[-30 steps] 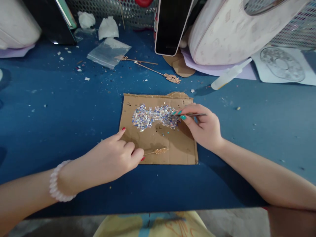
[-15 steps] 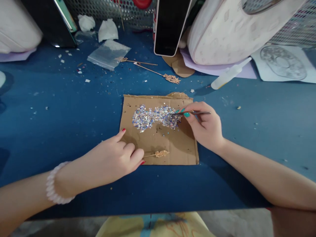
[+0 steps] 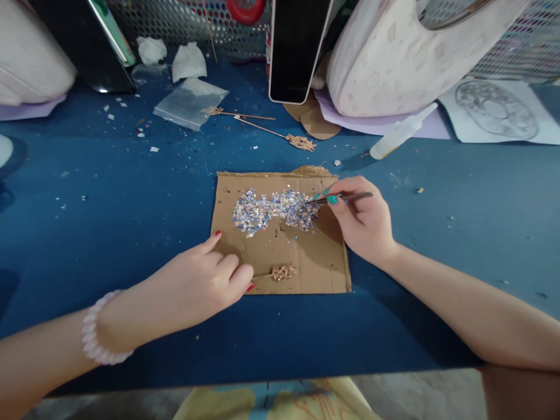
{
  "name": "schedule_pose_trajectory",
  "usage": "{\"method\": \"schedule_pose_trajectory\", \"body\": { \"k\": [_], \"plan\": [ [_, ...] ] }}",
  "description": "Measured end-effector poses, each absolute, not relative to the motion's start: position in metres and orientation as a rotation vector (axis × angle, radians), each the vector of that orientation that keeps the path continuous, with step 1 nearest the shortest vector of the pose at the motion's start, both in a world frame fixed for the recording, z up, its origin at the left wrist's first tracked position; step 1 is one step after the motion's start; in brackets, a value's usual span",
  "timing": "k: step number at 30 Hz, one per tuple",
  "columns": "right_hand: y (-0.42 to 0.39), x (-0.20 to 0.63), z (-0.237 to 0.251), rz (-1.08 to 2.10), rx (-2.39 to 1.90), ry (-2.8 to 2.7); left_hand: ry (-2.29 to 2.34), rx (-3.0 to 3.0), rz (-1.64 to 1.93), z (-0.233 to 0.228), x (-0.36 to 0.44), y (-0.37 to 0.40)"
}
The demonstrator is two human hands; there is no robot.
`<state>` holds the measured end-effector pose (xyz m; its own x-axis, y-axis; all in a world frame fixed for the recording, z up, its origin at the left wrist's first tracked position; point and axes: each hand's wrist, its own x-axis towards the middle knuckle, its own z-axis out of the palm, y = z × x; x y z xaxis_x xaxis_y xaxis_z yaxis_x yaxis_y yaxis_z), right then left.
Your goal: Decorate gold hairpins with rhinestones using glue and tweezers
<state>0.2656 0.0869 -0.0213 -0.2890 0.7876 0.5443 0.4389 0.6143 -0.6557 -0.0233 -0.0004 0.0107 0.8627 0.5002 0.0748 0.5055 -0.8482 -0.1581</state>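
Left hand (image 3: 199, 284) pinches the gold hairpin (image 3: 280, 272) flat on the cardboard's (image 3: 315, 262) near edge; right hand (image 3: 363, 221) grips tweezers (image 3: 345, 197), tips touching the sequin pile's (image 3: 273, 209) right end.

Two hands are being shown: the left hand (image 3: 201, 286) and the right hand (image 3: 363, 224). One pair of tweezers (image 3: 350, 197) is being held. One cardboard sheet (image 3: 306, 256) is being seen on the desk (image 3: 109, 198). One heap of sequins (image 3: 273, 209) is being counted on it, the sequins themselves being too many to count. Three gold hairpins are being counted: one (image 3: 280, 272) on the cardboard, two (image 3: 280, 135) (image 3: 240, 114) farther back. One bracelet (image 3: 94, 338), one plastic bag (image 3: 190, 103), two tissue wads (image 3: 151, 49) (image 3: 189, 61), one glue bottle (image 3: 400, 133) and one phone (image 3: 295, 49) are being seen.
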Motion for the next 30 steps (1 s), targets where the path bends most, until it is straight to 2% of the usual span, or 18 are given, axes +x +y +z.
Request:
{"method": "schedule_pose_trajectory", "body": {
  "k": [30],
  "plan": [
    [0.0841,0.2689,-0.0212,0.401,-0.943,-1.967,-0.776,-2.871,-0.06,0.0124,-0.0209,0.0014]
  ]
}}
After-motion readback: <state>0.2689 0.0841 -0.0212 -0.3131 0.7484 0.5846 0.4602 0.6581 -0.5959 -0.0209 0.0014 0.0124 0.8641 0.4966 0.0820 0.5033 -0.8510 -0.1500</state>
